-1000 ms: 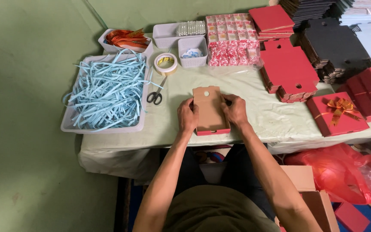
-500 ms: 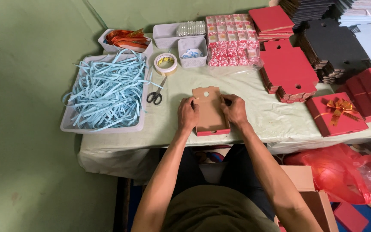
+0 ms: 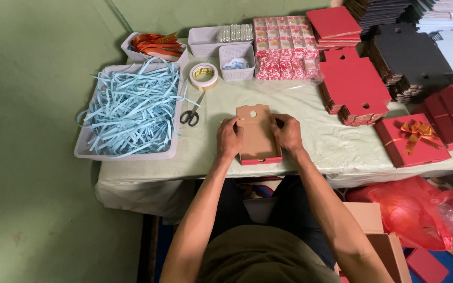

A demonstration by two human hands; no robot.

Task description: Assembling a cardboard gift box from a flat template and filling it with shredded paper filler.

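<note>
A half-folded cardboard box (image 3: 257,137), brown inside and red outside, lies on the table's front edge with its flap pointing away from me. My left hand (image 3: 229,137) presses its left wall. My right hand (image 3: 288,134) grips the right wall. Both hands pinch the sides upward.
A grey tray of pale blue paper shreds (image 3: 130,108) stands left, with scissors (image 3: 191,115) and a tape roll (image 3: 204,75) beside it. Flat red box blanks (image 3: 353,83) are stacked right, a finished red box with gold bow (image 3: 414,138) further right. Small bins line the back.
Both hands stay on the box sides with barely any shift; the box has not moved on the table.
</note>
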